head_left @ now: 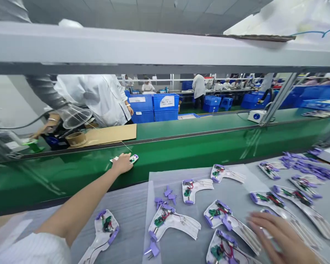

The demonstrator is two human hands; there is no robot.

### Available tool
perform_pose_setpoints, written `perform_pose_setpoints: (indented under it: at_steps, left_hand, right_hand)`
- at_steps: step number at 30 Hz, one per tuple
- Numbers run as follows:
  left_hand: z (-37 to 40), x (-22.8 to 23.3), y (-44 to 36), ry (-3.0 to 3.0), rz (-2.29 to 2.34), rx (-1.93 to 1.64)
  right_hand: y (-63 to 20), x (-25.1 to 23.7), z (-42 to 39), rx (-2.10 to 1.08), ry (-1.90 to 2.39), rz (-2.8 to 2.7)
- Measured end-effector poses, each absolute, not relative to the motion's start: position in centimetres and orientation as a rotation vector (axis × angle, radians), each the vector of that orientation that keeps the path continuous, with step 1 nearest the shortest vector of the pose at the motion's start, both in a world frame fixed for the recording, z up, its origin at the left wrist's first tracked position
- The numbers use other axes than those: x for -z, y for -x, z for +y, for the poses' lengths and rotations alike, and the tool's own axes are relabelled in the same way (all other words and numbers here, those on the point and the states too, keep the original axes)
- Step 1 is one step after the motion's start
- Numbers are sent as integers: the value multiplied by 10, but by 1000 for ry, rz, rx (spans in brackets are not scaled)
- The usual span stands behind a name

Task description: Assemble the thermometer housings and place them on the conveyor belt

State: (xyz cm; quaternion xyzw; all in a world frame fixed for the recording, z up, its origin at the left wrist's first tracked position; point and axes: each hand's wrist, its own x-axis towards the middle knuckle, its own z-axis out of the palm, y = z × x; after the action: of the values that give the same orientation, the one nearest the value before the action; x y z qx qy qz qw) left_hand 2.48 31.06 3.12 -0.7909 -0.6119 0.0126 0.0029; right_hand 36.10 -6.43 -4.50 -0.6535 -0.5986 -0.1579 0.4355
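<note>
1. Left hand [123, 164]: arm stretched far-left across the bench; fingers curled down on top of a white plastic half-shell w/ green circuit board and purple trim [129, 158]. Shell lies flat on the green conveyor belt [198, 146], at its near edge.
2. Right hand [280, 234]: near-right, blurred; fingers spread apart, palm down, resting on or just over a white half-shell w/ purple end [266, 213]. Contact: cannot tell.
3. Grey foam sheet [132, 209]: covers the near bench under both arms.
4. Same-type open white shells w/ wiring, approx. nine, scattered on the sheet, e.g. one near-left [104, 229], one centre [173, 222], one far-centre [225, 173].
5. Small loose purple plastic clips [165, 196]: centre, between shells.
6. Heap of purple parts [310, 167]: far-right.
7. Person in white coat [99, 97]: far side of belt, left, beside a flat brown cardboard sheet [110, 134].
8. Blue plastic crates [165, 106]: far, behind the belt.
</note>
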Motion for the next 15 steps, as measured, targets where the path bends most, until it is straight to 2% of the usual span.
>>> perform_pose_setpoints:
  at_steps: [4, 8, 11, 15]
  left_hand:
    - [325, -18, -34, 2517, -1937, -150]
    - [311, -25, -37, 2649, -1782, -70]
    - [268, -42, -29, 2778, -1544, 79]
    - [176, -70, -12, 2978, -1146, 185]
  right_hand:
    - [-282, 21, -19, 4, 1551, -1832]
    - [-220, 17, 1, -279, 1555, -1987]
    - [-197, 22, 2, -322, 1552, -2114]
    - [-178, 35, 3, -190, 1552, -2220]
